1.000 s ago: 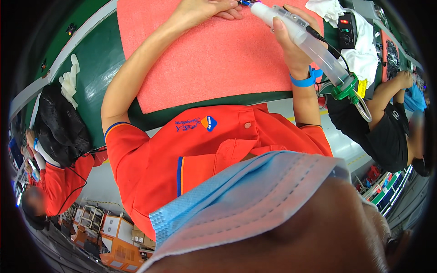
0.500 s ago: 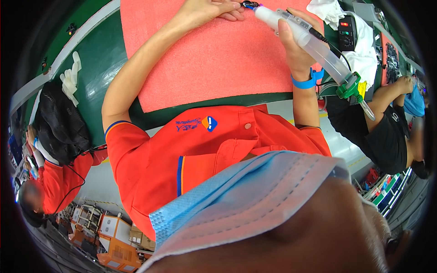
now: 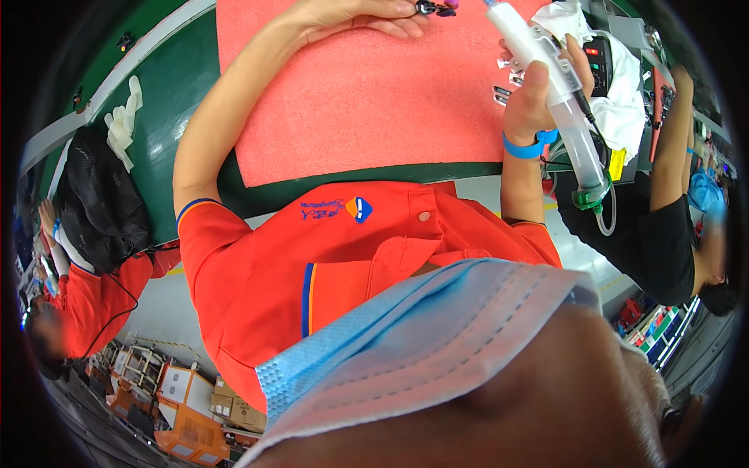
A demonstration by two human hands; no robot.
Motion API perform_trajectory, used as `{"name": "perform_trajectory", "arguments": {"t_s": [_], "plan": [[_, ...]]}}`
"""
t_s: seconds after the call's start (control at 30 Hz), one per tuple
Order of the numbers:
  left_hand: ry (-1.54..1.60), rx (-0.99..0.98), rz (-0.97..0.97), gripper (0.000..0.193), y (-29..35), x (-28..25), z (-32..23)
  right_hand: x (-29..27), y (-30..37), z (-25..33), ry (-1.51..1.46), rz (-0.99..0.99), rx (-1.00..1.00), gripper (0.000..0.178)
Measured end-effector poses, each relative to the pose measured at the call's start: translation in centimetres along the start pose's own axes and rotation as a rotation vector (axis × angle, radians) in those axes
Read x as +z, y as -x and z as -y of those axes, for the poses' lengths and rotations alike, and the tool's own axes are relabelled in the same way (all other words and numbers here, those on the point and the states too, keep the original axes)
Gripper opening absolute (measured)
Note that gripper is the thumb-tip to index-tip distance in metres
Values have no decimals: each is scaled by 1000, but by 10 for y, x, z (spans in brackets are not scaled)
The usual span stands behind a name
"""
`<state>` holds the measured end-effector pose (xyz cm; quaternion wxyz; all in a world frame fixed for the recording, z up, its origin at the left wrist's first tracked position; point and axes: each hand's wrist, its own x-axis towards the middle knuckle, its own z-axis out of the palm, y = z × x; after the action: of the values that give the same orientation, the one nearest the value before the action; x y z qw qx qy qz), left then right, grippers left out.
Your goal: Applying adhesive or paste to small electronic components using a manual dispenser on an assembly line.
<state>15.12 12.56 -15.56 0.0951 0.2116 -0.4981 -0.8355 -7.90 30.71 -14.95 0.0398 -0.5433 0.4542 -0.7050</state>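
At the top edge of the view, my left hand (image 3: pixel 367 14) pinches a small glossy black part (image 3: pixel 425 7) between thumb and fingers; a purple spot shows beside it. My right hand (image 3: pixel 534 97) is wrapped round a white and clear dispensing syringe (image 3: pixel 579 144) with a green cap and a thin air tube at its rear. Its blue tip points up and left, apart from the black part. Both hands are over the pink foam mat (image 3: pixel 359 117). Several small silver pieces (image 3: pixel 502 94) lie on the mat beside my right fingers.
Right of the mat are a black control box (image 3: pixel 598 69) with a red light and a white cloth (image 3: pixel 624 117). A white glove (image 3: pixel 122 129) and a black bag (image 3: pixel 97 203) rest on the green table (image 3: pixel 168 117) at left. Co-workers sit on both sides.
My right hand has drawn the syringe right and away from the black part, uncovering the silver pieces. My left hand has shifted slightly right. The co-worker at right has raised an arm.
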Motion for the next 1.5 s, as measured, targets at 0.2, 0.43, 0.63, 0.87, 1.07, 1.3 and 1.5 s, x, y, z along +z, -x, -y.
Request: {"name": "perform_trajectory", "arguments": {"t_s": [0.2, 0.43, 0.63, 0.87, 1.07, 1.3, 1.5], "plan": [[-203, 58, -77, 26, 0, 11, 5, -6, 4, -8, 68, 17, 11, 49], [-263, 40, -138, 26, -3, 19, 2, -4, 5, 4, 207, 123, -1, 43], [-253, 48, -171, 26, -2, 20, 4, 7, 2, 8, 217, 214, 21, 39], [-249, 54, -166, 25, -6, 21, 7, 10, 1, 10, 202, 203, 65, 37], [-244, 67, -182, 24, -3, 21, 9, 9, 2, 8, 258, 224, 15, 37], [-254, 72, -168, 24, -4, 22, 7, 4, 1, 4, 273, 226, -16, 36], [-246, 83, -185, 25, -6, 20, 11, 7, 3, 5, 197, 205, 101, 37]]}}
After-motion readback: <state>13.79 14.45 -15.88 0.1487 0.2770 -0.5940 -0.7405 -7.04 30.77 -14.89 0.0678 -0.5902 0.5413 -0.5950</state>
